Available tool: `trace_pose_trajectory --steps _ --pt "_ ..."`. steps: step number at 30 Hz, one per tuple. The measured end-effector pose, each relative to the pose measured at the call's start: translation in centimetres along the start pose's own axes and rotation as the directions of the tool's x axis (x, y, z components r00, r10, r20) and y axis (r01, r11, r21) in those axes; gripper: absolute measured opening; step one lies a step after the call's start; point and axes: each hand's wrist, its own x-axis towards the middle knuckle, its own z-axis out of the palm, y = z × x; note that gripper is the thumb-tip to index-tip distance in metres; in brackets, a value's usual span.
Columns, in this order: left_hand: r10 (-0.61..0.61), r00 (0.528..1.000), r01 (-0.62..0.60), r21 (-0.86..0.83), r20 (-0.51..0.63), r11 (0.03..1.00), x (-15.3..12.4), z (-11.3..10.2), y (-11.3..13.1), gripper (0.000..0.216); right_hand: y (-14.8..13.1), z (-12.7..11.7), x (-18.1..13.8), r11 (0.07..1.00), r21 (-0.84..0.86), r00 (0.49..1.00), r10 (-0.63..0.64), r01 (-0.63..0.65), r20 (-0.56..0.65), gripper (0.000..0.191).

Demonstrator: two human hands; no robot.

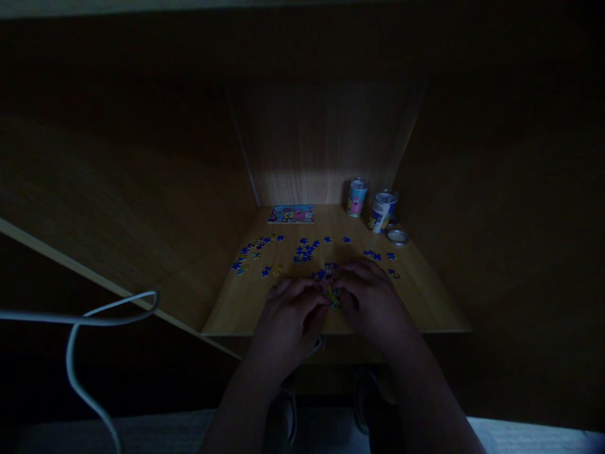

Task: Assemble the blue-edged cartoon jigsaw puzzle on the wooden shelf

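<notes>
Near the front of a wooden shelf (265, 309), both hands meet over a small partly joined jigsaw puzzle (334, 297) with pink, yellow and green parts. My left hand (290, 315) is closed, its thumb and fingertips gripping the puzzle's left side. From the right, my right hand (371, 299) pinches the same puzzle with bent fingers. My fingers and the dim light hide parts of it. Just beyond lie loose blue puzzle pieces (305, 252), with more blue and yellow pieces (243, 255) spread to the left. A few other pieces (372, 255) lie to the right.
A colourful picture card (292, 214) lies at the back left. Two printed cans (357, 198) (382, 213) stand back right, beside a round lid (397, 237). Wooden side walls (439, 189) and a back panel enclose the shelf. A white cable (75, 353) loops at left.
</notes>
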Motion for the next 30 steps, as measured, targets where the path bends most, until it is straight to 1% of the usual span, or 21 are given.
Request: trace_pose_trajectory --steps 5,10,16,20,25,30 --pt "-0.029 1.000 0.029 0.035 0.010 0.999 -0.08 0.00 0.28 0.024 0.15 0.16 -0.10 1.000 0.000 1.000 0.005 -0.005 0.000 0.028" --pt "-0.032 0.999 0.032 0.052 0.005 0.998 -0.12 -0.07 0.39 0.025 0.09 0.01 -0.02 1.000 0.003 1.000 -0.010 0.010 -0.007 0.028" --pt "-0.032 0.999 0.032 0.065 0.002 0.997 -0.10 0.01 0.31 0.028 -0.11 -0.10 0.10 1.000 0.004 1.000 0.005 -0.005 -0.009 0.028" --pt "-0.031 1.000 0.031 0.078 -0.006 0.996 -0.14 0.09 0.34 0.036 -0.01 0.01 0.05 1.000 0.006 1.000 -0.003 0.003 -0.009 0.029" --pt "-0.044 0.999 0.041 0.102 0.021 0.994 -0.13 0.07 0.48 0.026 -0.12 -0.18 0.11 1.000 0.017 1.000 0.009 -0.009 0.014 0.025" --pt "-0.043 0.999 0.044 0.056 -0.027 0.997 -0.23 0.05 0.42 0.038 -0.11 -0.13 0.07 1.000 0.018 1.000 0.006 -0.006 0.002 0.029"
